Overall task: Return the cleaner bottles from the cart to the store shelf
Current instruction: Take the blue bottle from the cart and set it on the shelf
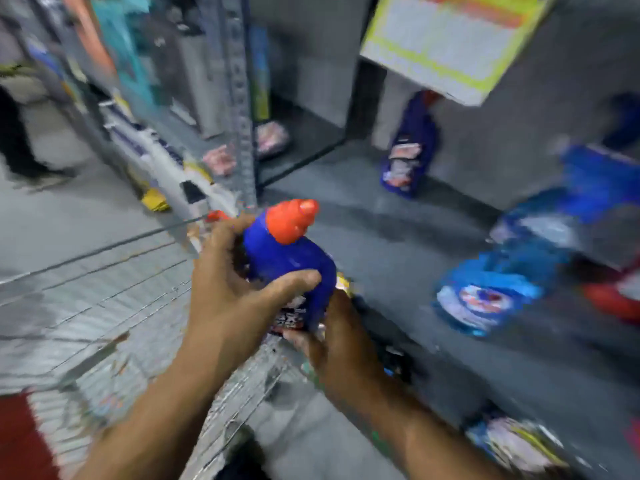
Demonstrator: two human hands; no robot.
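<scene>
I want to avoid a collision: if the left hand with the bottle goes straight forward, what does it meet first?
Probably the grey upright post of the shelf, just beyond the left hand and the blue bottle; blur leaves depth uncertain.

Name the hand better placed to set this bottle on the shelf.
Right, probably. The right hand holds the bottle from below, on the shelf side. The left hand grips its upper body on the cart side.
</scene>
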